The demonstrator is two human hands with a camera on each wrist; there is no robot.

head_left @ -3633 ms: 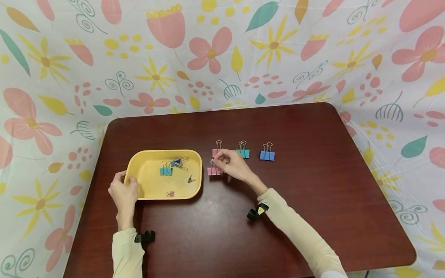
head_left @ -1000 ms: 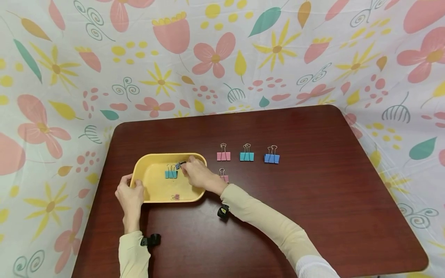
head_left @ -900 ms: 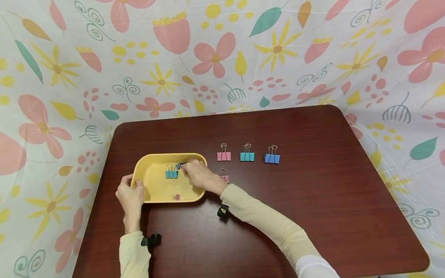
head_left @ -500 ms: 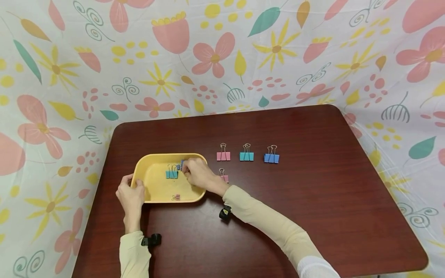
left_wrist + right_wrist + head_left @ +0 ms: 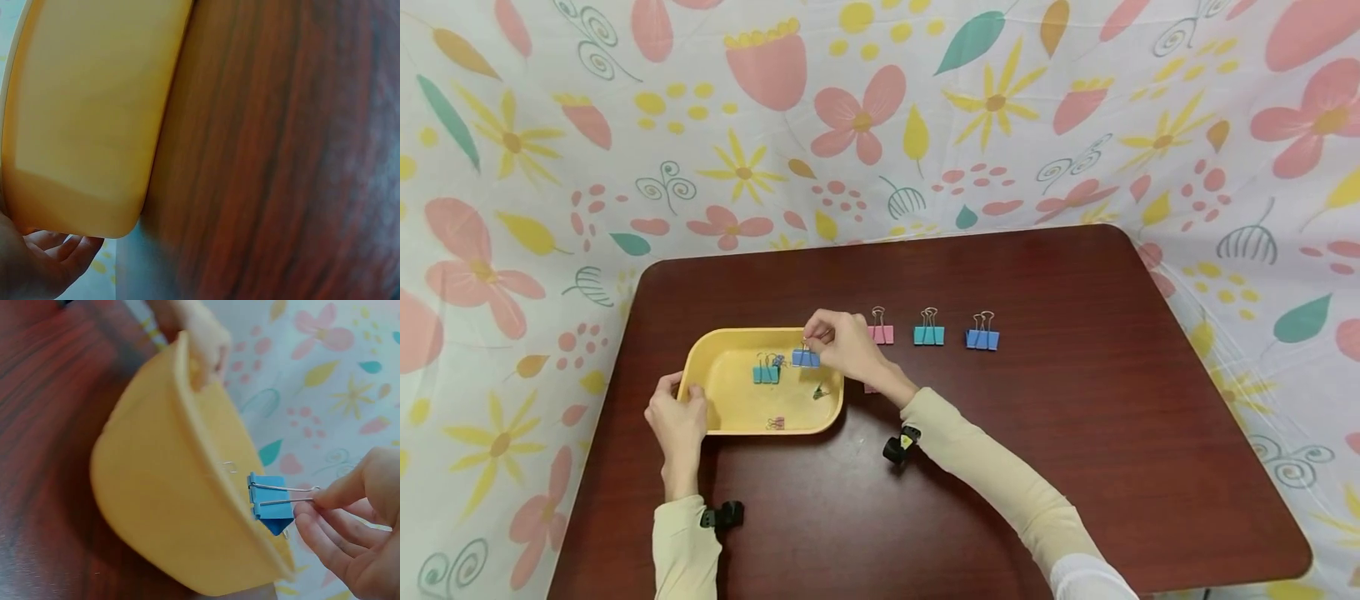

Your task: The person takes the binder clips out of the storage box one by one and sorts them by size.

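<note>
My left hand (image 5: 677, 417) grips the left end of a yellow tray (image 5: 722, 404), thumb inside and fingers outside the wall. By its wire handles, my right hand (image 5: 848, 346) pinches a blue binder clip (image 5: 806, 358), raised at the tray's back right; the right wrist view shows this clip (image 5: 272, 497) near the rim. In the tray lie a teal binder clip (image 5: 766, 374), a small blue clip (image 5: 779, 361) partly behind it, a small pink clip (image 5: 776, 423) and a small dark clip (image 5: 819, 391).
Right of the tray, a pink clip (image 5: 881, 335), a teal clip (image 5: 928, 335) and a blue clip (image 5: 982, 339) form a row on the brown table (image 5: 1075, 417). Another pink clip (image 5: 869, 388) is mostly hidden by my right forearm. A flowered cloth (image 5: 865, 192) hangs behind.
Earlier my right hand was at the pink clip on the table, then reached into the tray. Now it has lifted a blue binder clip up and slightly right. My left hand keeps its grip.
</note>
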